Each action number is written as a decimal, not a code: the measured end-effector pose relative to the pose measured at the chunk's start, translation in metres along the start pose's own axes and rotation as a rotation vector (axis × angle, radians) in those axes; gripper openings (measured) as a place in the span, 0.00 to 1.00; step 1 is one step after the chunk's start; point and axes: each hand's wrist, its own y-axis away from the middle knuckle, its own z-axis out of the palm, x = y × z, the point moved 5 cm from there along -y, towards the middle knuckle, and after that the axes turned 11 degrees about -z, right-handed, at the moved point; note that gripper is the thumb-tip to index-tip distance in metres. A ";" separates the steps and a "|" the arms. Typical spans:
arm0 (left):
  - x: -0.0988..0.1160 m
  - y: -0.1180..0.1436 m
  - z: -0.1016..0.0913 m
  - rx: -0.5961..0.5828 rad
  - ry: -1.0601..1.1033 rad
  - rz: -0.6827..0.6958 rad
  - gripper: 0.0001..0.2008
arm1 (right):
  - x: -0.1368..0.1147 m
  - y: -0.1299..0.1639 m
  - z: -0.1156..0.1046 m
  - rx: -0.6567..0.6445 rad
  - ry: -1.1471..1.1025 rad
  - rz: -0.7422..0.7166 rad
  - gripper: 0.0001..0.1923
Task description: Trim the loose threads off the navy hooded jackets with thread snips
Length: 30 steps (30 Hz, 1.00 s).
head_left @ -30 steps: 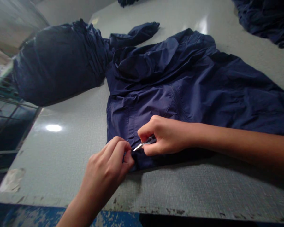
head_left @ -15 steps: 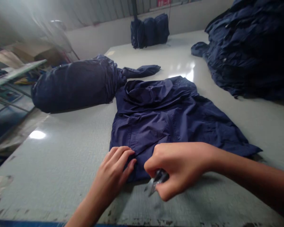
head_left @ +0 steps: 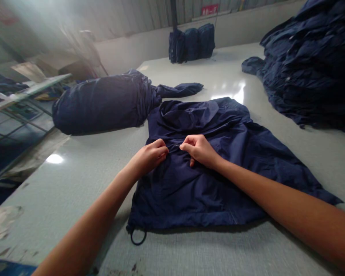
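Thin crinkled cloth jacket (head_left: 207,180); glossy table (head_left: 103,172).

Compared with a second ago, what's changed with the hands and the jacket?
Both hands moved up from the jacket's near hem to its middle. The left hand and right hand now pinch the fabric close together there, a thin glint between them. The small metal snips seen earlier in the right hand are no longer clearly visible. The jacket stays spread on the table.

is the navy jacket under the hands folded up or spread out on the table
Spread out. The jacket lies open and wrinkled across the table; the left hand and right hand pinch its fabric near the middle.
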 end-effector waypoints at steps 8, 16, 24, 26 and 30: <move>0.000 -0.001 -0.001 0.031 -0.028 -0.080 0.06 | -0.008 -0.001 0.004 -0.132 0.224 -0.109 0.09; 0.004 -0.002 -0.003 -0.021 -0.068 0.030 0.08 | -0.011 -0.003 0.005 -0.139 0.310 -0.106 0.11; 0.007 -0.003 0.000 0.028 -0.125 0.020 0.05 | -0.011 -0.004 0.001 -0.107 0.271 -0.068 0.11; 0.007 -0.003 -0.001 0.040 -0.120 0.001 0.05 | -0.010 -0.004 0.001 -0.130 0.265 -0.081 0.10; 0.010 -0.002 -0.004 0.041 -0.112 -0.049 0.05 | -0.011 -0.005 0.002 -0.182 0.276 -0.130 0.09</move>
